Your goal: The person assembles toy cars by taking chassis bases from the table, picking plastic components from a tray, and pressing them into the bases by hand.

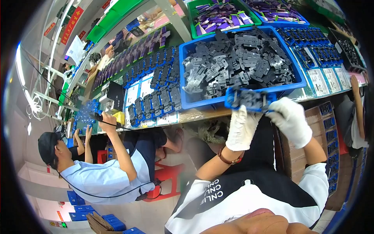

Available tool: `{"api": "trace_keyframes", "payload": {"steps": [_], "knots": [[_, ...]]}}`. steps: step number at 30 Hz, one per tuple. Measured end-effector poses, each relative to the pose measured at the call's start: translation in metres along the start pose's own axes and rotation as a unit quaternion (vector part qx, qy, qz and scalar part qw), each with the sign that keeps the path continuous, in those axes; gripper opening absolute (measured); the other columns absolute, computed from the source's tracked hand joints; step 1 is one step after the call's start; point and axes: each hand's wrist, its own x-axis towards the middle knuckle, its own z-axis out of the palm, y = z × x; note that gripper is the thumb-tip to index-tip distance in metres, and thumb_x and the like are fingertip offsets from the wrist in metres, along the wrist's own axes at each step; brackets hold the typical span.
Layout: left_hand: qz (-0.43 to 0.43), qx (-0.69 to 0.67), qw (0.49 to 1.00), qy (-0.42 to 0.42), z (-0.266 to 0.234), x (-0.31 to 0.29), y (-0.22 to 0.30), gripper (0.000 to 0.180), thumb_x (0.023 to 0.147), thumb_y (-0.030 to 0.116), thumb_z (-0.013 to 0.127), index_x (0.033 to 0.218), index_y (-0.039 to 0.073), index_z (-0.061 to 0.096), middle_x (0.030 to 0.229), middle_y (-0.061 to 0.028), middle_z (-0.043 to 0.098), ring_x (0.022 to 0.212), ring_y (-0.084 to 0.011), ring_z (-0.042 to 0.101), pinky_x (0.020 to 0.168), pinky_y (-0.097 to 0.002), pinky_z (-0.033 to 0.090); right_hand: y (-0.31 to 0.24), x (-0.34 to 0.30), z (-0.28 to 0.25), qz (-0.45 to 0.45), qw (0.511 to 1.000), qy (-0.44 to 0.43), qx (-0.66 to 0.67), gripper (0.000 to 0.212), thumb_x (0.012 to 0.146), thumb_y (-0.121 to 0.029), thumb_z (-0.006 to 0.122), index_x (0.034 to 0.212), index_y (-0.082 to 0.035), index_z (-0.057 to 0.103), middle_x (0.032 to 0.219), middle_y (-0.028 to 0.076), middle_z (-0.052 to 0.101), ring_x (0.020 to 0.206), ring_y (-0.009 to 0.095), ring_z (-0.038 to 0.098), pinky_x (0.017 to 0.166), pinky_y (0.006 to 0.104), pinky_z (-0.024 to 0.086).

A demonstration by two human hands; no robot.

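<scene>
Fingers of the white-gloved left hand (242, 129) and white-gloved right hand (290, 120) clamp a blue-and-black oblong plastic assembly (250, 99) (slightly blurred) just beside the near rim of a blue rectangular plastic bin (200, 103).

Long workbench (200, 115) spans the view, front edge pale brown. Light-coloured post (173, 19) rises over its far side. Tube light (20, 66) glows at far left; coiled white cable (35, 108) hangs near it. Red banner (72, 25) upper left. Floor (156, 216) pale, shiny; red stool (169, 183) on it. Blue crates (80, 212) lower left.
</scene>
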Motion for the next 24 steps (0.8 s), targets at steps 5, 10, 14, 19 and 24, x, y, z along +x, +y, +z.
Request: {"api": "trace_keyframes", "payload": {"steps": [5,10,14,19,24], "knots": [[0.019,-0.098,0.990,0.096,-0.021,-0.015,0.029,0.045,0.094,0.025,0.059,0.134,0.013,0.042,0.130,-0.0083,0.052,0.117,-0.0255,0.051,0.099,-0.0496,0.045,-0.014,0.028,0.014,-0.055,0.996,0.055,-0.048,0.028,0.074,-0.004,0.072,0.100,-0.007,0.062,0.082,0.012,0.062,0.076,0.031,0.062,0.066,0.0362,0.050],[0.031,-0.139,0.981,0.129,-0.033,-0.035,0.048,0.044,0.093,0.033,0.058,0.131,0.012,0.049,0.130,-0.0118,0.053,0.124,-0.0351,0.047,0.102,-0.0570,0.040,0.017,0.076,0.018,-0.089,0.956,0.048,-0.276,0.035,0.074,-0.013,0.072,0.107,-0.006,0.060,0.093,0.010,0.061,0.089,0.028,0.060,0.075,0.0381,0.048],[0.027,-0.142,0.981,0.130,-0.035,-0.048,0.056,0.045,0.093,0.035,0.057,0.132,0.014,0.049,0.127,-0.0117,0.054,0.123,-0.0319,0.048,0.102,-0.0572,0.039,0.061,0.090,0.047,-0.065,0.920,-0.015,-0.387,0.018,0.078,-0.020,0.067,0.091,-0.009,0.059,0.084,0.006,0.061,0.077,0.025,0.062,0.065,0.0366,0.049],[0.049,-0.122,0.982,0.133,-0.039,-0.055,0.064,0.047,0.093,0.036,0.058,0.133,0.014,0.048,0.127,-0.0117,0.053,0.122,-0.0292,0.049,0.103,-0.0560,0.038,0.045,0.122,0.055,-0.126,0.880,0.135,-0.437,0.006,0.079,-0.012,0.059,0.083,-0.013,0.055,0.075,0.003,0.057,0.066,0.020,0.062,0.054,0.0321,0.049],[0.030,-0.144,0.982,0.118,-0.041,-0.056,0.063,0.050,0.091,0.036,0.061,0.133,0.012,0.047,0.127,-0.0119,0.053,0.120,-0.0293,0.049,0.102,-0.0557,0.039,0.065,0.175,0.062,-0.110,0.954,0.077,-0.267,0.012,0.083,-0.011,0.058,0.093,-0.008,0.062,0.089,0.011,0.064,0.083,0.030,0.064,0.073,0.0384,0.052]]}}
